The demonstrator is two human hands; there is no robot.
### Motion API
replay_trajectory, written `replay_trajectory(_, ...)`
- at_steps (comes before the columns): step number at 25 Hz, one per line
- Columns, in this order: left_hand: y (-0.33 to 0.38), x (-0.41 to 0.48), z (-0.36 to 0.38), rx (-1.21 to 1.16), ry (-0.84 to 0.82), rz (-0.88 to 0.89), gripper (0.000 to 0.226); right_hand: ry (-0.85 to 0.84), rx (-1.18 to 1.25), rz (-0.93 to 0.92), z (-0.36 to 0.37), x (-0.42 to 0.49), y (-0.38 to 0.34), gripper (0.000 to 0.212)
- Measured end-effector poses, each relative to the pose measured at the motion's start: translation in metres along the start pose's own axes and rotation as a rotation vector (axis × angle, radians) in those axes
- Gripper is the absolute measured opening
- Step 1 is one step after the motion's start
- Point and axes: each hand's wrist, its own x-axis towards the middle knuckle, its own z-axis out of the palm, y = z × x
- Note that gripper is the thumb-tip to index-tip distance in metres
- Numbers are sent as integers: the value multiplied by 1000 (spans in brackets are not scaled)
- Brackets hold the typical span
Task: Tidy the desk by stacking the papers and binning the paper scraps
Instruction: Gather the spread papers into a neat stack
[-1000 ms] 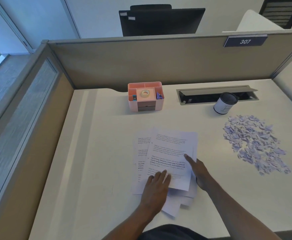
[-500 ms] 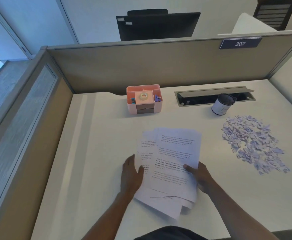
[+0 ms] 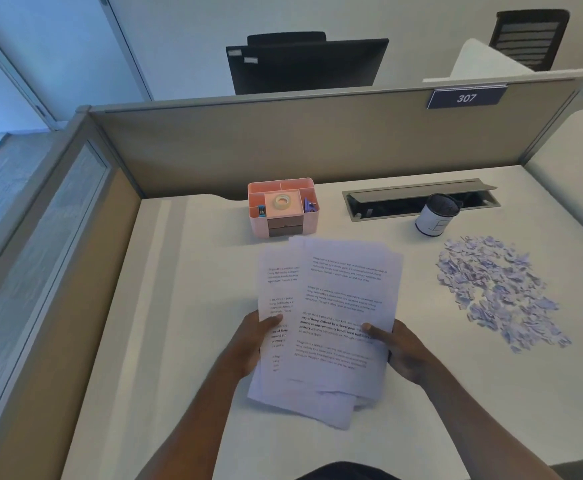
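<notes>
Left hand (image 3: 248,342): my fingers are curled round the left edge of the papers (image 3: 331,317), thumb on top of the printed side, the rest hidden beneath.
Right hand (image 3: 400,351): closed on the right edge of the same papers, thumb lying across the text, fingers underneath and out of sight.
Papers: a loose, uneven sheaf gripped between my two hands over the middle of the desk (image 3: 165,306); the sheets are fanned, one showing at the left behind the top sheet, corners sticking out at the near end. Whether the near end touches the desk I cannot tell.
Scraps (image 3: 497,292): a spread heap of small pale purple bits lying on the desk to my right, well apart from the papers.
Cup (image 3: 437,216): white with a dark top, tilted, just beyond the scraps and beside the cable slot (image 3: 418,199).
Organiser (image 3: 283,207): pink, at the back of the desk just beyond the papers, with a tape roll (image 3: 282,201) in its middle compartment.
Partition (image 3: 283,143): stands behind the desk, with a plate (image 3: 466,97) marked 307.
</notes>
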Motion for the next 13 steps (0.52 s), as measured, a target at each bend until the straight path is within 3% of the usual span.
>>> replay_trajectory(7, 47, -13, 19, 55, 5, 237, 34, 49, 26, -153, 19, -14, -52, 36)
replay_trajectory(13, 79, -21, 30, 56, -116, 416, 46, 70, 66, -335, 33, -16, -81, 39)
